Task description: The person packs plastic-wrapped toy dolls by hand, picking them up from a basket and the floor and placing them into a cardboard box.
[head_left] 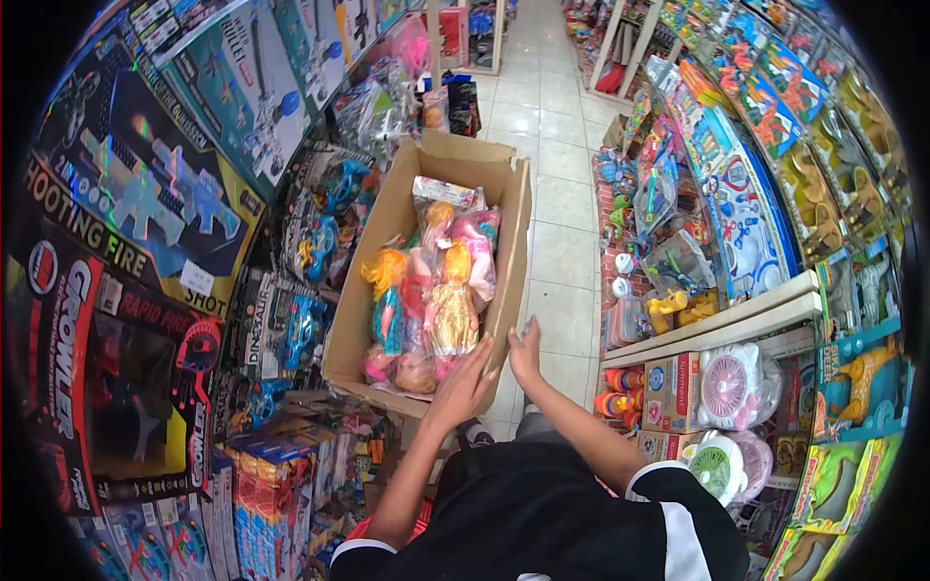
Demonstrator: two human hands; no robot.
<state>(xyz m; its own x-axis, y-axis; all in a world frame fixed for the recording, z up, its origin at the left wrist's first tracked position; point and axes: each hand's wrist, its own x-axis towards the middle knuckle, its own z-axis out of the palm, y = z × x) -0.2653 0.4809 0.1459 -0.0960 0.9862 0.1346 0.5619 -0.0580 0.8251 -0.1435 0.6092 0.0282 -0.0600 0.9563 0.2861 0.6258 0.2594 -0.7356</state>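
Note:
A tall open cardboard box (517, 228) stands in front of me at the left side of the aisle. Inside lie several dolls in clear plastic bags, among them a doll in a shiny gold dress (452, 315) and a yellow-haired doll in teal (387, 308). My left hand (463, 392) rests with outstretched fingers on the box's near right corner, fingertips by the rim. Just outside the right wall is my right hand (525, 356), fingers pointing forward and thumb apart, nothing in it.
Boxed toy guns (160, 184) and dinosaur sets (308, 247) line the left shelves. Along the right, a white shelf edge (717, 318) juts toward the aisle, with packaged toys above and bagged fans (731, 382) below. The tiled floor (562, 218) runs ahead between the shelves.

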